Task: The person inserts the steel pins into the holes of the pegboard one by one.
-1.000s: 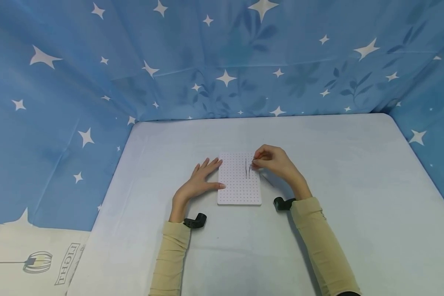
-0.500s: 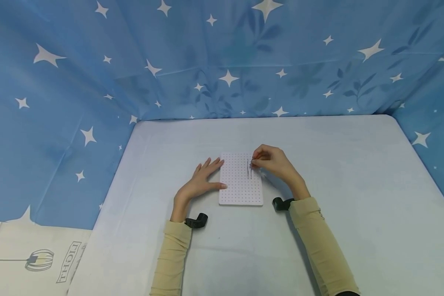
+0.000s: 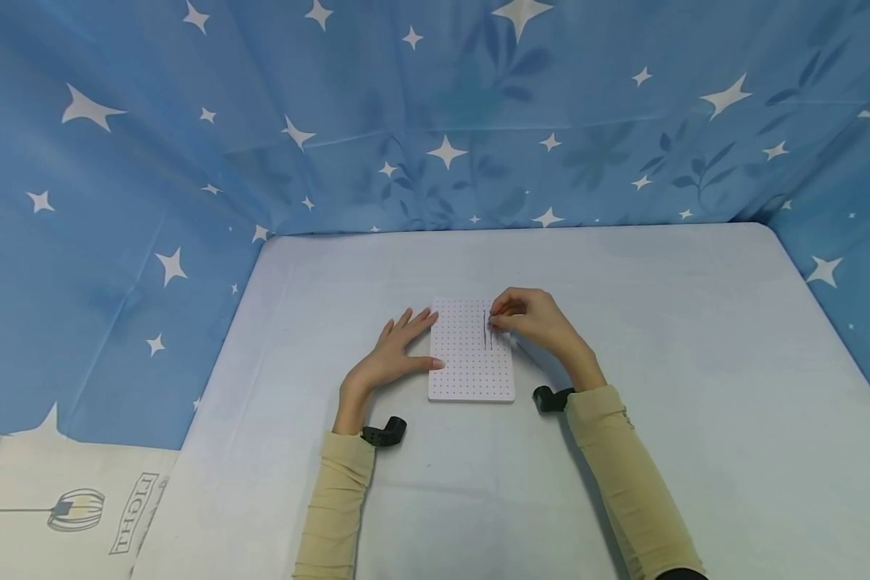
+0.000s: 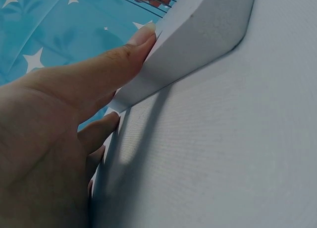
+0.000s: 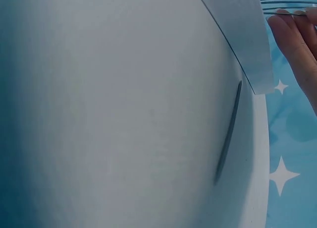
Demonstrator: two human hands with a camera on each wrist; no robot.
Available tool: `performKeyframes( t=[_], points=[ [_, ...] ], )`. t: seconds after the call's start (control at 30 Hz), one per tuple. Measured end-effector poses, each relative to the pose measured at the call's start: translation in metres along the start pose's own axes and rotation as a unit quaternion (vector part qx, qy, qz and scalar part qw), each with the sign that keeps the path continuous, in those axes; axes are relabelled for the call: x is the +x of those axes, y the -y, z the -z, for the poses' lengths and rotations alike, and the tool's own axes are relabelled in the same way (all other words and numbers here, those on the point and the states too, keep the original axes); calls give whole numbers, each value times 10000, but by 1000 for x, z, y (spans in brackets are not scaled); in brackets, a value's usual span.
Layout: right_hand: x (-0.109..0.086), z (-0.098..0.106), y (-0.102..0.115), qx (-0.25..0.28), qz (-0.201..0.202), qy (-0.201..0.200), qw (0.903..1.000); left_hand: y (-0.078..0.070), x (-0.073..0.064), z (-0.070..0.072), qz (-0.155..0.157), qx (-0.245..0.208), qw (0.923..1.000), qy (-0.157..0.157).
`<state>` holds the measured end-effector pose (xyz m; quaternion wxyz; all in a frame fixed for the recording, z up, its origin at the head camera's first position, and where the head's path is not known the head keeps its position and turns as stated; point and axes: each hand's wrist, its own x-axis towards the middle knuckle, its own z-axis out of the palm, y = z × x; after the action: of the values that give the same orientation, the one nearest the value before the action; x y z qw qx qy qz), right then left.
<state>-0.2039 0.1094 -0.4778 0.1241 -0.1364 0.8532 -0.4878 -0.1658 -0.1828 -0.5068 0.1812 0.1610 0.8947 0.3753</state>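
Observation:
A white board (image 3: pixel 471 379) with rows of small holes lies flat. Several thin grey metal rods (image 3: pixel 485 332) rise from its right half; the left wrist view shows rods (image 4: pixel 148 8) too. My left hand (image 3: pixel 386 364) is spread along the board's left side, thumb on the near part of that edge and straight fingers by the far corner. Over the board's upper right, my right hand (image 3: pixel 539 318) pinches a thin rod between thumb and curled fingertips. In the right wrist view, those fingers (image 5: pixel 297 44) are at the rods, partly cut off by the frame.
A loose dark rod (image 5: pixel 229 134) lies on the white tabletop (image 3: pixel 660 338), just right of the board. Blue star-print curtain (image 3: pixel 442 153) hangs behind the table and at its sides. A dark wrist camera (image 3: pixel 384 432) sits on the left wrist, another camera (image 3: pixel 553 399) on the right.
My right hand has shifted slightly left and toward me over the board, still pinching at the rod. My left hand stays at the board's edge. The head view has moved a little.

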Motion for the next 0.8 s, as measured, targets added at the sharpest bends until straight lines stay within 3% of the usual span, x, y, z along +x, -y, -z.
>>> performKeyframes(
  t=[0.53,0.8],
  points=[
    [-2,-3,2,-115,154,70,9998,2,1,0,-4,84,10000,22],
    [-3,-3,4,-303,-13,-12,9995,0,0,1,-10,52,10000,18]
  ],
)
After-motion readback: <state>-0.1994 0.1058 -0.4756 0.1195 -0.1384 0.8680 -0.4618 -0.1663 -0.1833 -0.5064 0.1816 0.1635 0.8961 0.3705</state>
